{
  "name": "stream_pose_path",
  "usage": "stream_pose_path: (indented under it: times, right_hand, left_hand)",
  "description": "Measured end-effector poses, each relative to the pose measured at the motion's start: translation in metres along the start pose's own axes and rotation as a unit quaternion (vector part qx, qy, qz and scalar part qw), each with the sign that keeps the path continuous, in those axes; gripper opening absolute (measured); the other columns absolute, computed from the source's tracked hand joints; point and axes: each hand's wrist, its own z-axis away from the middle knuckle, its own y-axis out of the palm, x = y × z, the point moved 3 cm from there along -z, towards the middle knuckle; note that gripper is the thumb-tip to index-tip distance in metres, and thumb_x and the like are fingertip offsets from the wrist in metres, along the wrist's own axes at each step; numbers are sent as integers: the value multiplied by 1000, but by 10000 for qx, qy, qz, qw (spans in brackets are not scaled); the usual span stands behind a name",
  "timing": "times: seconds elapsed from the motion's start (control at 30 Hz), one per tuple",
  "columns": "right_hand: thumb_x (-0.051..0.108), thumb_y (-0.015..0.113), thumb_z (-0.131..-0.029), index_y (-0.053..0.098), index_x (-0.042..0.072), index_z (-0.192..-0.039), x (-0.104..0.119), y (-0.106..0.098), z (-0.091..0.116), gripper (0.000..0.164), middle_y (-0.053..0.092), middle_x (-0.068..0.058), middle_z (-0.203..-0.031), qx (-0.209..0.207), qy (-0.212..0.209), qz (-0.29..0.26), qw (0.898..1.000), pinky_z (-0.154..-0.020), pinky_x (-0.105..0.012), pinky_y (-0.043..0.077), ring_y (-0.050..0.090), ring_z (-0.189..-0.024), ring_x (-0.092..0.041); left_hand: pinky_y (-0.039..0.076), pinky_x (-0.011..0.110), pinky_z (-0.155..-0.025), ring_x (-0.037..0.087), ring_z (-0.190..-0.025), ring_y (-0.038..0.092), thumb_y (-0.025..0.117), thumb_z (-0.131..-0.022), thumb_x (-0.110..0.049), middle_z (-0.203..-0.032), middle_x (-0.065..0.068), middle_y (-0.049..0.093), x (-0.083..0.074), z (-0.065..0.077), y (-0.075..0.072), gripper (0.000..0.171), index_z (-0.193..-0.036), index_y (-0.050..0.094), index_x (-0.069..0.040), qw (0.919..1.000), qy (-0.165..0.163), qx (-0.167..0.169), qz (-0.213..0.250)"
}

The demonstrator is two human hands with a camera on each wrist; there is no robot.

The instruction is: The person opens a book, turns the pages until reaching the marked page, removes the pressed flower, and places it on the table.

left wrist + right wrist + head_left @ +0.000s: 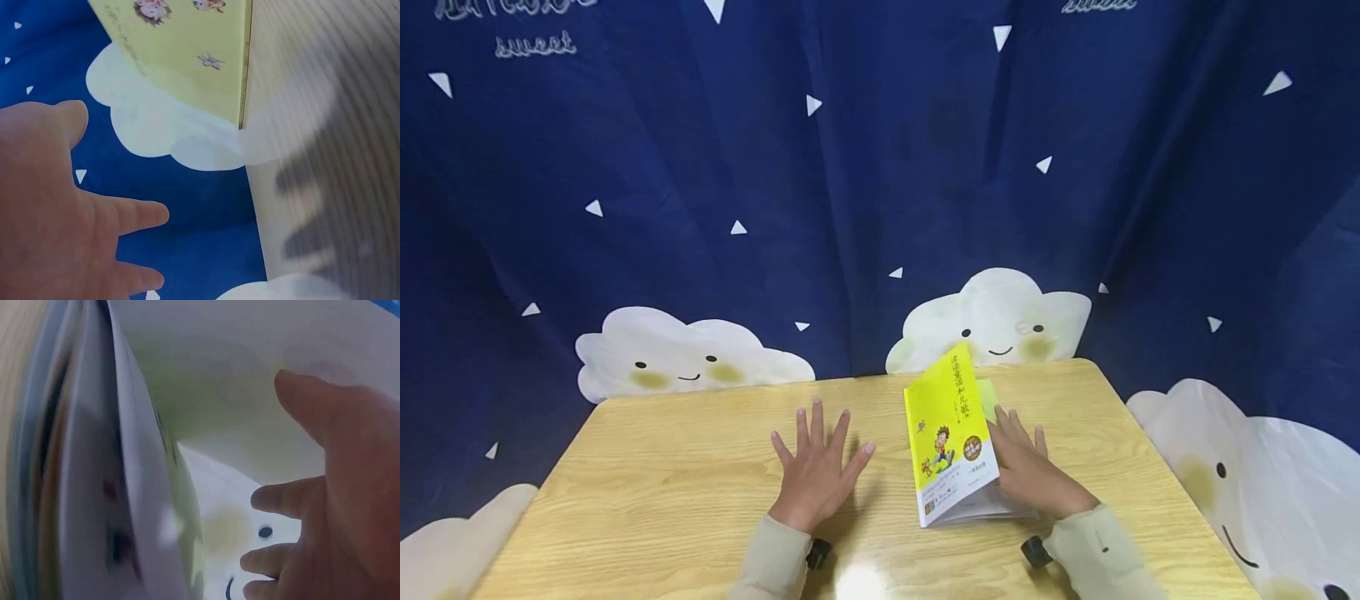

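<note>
Leftmost, a smiling white cloud (677, 354) is printed on the dark blue curtain (850, 167) behind the wooden table (647, 492). Next comes a pale sleeve (771, 554), then the left hand (816, 483), its fingers straight and spread, holding nothing, with a black wrist device (817, 553) beside the cuff. To the right of that hand, and apart from it, is the yellow book (943, 433) on the table, spine side toward the left hand. Its illustrated cover is raised at a slant, with white pages (988, 504) showing below it. Just right of the book is the right hand (1033, 471), partly hidden by the cover's edge; its fingers are extended rather than curled, and whether it touches the pages cannot be told. Another black wrist device (1036, 552) and pale sleeve (1101, 554) follow.
</note>
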Motion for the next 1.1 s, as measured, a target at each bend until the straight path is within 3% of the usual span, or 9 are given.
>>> stream_pose_path:
  times: [0.17, 0.37, 0.7, 0.93, 1.1]
  right_hand:
    - [39, 47, -98, 23, 17, -155, 21, 16, -4, 65, 9, -26, -157, 425, -222, -159, 9987, -108, -68, -3, -2, -143, -46]
    - [55, 41, -98, 23, 14, -155, 40, 33, -8, 72, 4, -29, -156, 726, -574, -99, 9957, -109, -67, 4, -1, -142, -48]
    - [61, 44, -95, 35, 23, -151, 51, 50, -15, 68, 11, -29, -156, 833, -692, 208, 9939, -106, -71, 2, 1, -141, -51]
    - [66, 42, -92, 35, 27, -151, 54, 61, -20, 70, 12, -24, -158, 804, -588, 540, 9936, -100, -78, 3, 2, -142, -50]
    - [65, 43, -92, 36, 30, -150, 57, 68, -20, 68, 14, -25, -157, 863, -559, 764, 9918, -98, -79, 4, 5, -141, -52]
  left_hand:
    - [-2, 79, -97, 48, -143, 6, 29, -93, -70, -158, 22, 11, 6, 1, -6, 76, -148, 41, -18, 9999, -93, -45, 50]
    - [-1, 81, -95, 47, -143, 3, 27, -94, -69, -159, 22, 9, 16, 3, -12, 76, -150, 37, -18, 9996, -257, 60, 80]
    - [-9, 78, -97, 45, -143, -2, 22, -96, -68, -159, 22, 7, 35, 2, -17, 75, -151, 35, -19, 9987, -478, 182, 57]
    - [-10, 78, -96, 46, -143, -2, 21, -96, -67, -159, 23, 7, 47, -3, -21, 74, -151, 34, -19, 9985, -528, 92, 122]
    - [-13, 78, -96, 45, -143, -5, 22, -97, -66, -159, 22, 3, 53, 2, -23, 73, -152, 32, -18, 9973, -644, 202, 280]
